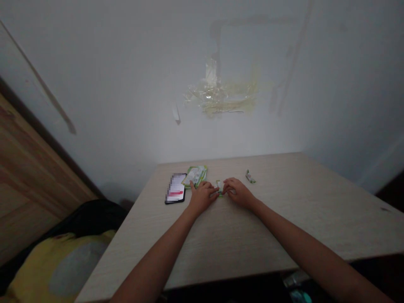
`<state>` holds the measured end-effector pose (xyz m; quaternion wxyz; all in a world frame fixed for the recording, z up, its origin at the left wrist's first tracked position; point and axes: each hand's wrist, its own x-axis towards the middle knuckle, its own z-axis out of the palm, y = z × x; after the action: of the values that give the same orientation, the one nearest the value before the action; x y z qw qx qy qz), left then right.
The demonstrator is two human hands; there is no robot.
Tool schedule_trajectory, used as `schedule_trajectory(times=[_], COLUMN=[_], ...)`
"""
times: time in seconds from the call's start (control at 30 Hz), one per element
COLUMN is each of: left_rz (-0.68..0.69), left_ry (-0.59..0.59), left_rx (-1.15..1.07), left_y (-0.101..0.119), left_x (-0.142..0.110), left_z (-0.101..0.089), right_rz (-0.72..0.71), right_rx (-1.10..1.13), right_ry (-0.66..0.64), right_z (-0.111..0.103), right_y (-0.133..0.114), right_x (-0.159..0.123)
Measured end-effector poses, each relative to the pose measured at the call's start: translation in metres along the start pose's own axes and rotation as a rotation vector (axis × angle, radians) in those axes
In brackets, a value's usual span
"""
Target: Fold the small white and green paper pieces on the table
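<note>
A small green and white wrapper (218,184) lies on the table between my two hands. My left hand (202,197) rests palm down with its thumb spread away, its fingertips touching the wrapper's left side. At the wrapper's right edge, my right hand (238,193) has its fingers bent and drawn together on it; how firmly they grip is too small to make out. Just beyond my left thumb is a pile of flat green and white packets (195,174). A crumpled wrapper piece (250,176) sits apart, to the right of my right hand.
The phone (176,189) with a lit screen lies left of the packets. The pale wooden table (284,189) meets a wall (126,84) with peeling tape (221,94) on it. A yellow plush-looking item (59,265) and dark cloth (85,216) are down at the left.
</note>
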<state>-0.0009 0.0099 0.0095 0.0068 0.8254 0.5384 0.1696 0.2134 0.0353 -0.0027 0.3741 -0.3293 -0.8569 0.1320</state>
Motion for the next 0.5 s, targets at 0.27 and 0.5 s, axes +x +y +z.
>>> schedule_trajectory(times=[0.27, 0.5], left_rz=[0.003, 0.012], left_ry=[0.01, 0.012], left_rx=[0.005, -0.04], left_y=[0.0002, -0.0015], left_x=[0.0002, 0.0013], left_z=[0.0006, 0.002], right_rz=[0.009, 0.073], right_rx=[-0.185, -0.266], right_ry=[0.006, -0.028], right_z=[0.0045, 0.0046], right_y=[0.0004, 0.0044], right_x=[0.0027, 0.0074])
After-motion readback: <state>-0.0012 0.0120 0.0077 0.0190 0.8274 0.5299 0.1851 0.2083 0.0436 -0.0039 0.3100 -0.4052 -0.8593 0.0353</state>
